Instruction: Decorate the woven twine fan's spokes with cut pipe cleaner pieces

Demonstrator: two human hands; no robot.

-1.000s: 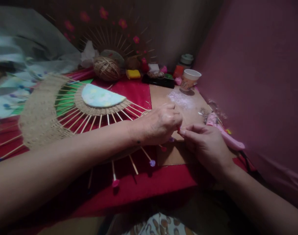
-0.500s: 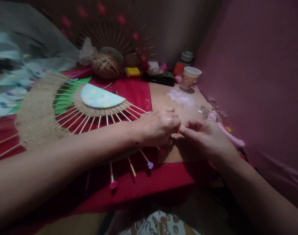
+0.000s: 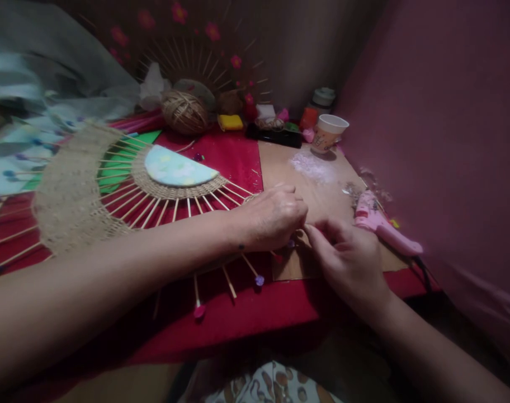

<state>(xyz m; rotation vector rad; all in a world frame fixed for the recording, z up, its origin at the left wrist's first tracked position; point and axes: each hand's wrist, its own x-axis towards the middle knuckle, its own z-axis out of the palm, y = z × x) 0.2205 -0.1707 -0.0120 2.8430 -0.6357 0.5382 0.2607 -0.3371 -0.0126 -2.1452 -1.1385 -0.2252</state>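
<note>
A large woven fan [image 3: 66, 190] with thin wooden sticks lies on the red cloth, a pale blue half-round piece [image 3: 177, 166] at its centre. Several sticks end in small coloured tips, such as a purple one [image 3: 259, 280] and a pink one [image 3: 199, 312]. My left hand [image 3: 280, 215] is closed over the fan's right edge; what its fingers hold is hidden. Just right of it, my right hand [image 3: 343, 252] pinches with thumb and forefinger beside the left fingertips, on something too small to make out. Both hands are above the brown board [image 3: 284, 268].
A pink glue gun [image 3: 383, 224] lies at the board's right edge. Behind are a paper cup [image 3: 329, 134], white flakes [image 3: 312, 166], a black item [image 3: 273, 136], a yellow packet [image 3: 230, 122] and a twine ball [image 3: 184, 112]. A pink curtain [image 3: 448, 140] hangs on the right.
My right hand has turned and dropped slightly, uncovering more of the pink glue gun. My left hand stays at the fan's edge. The whole view has shifted a little.
</note>
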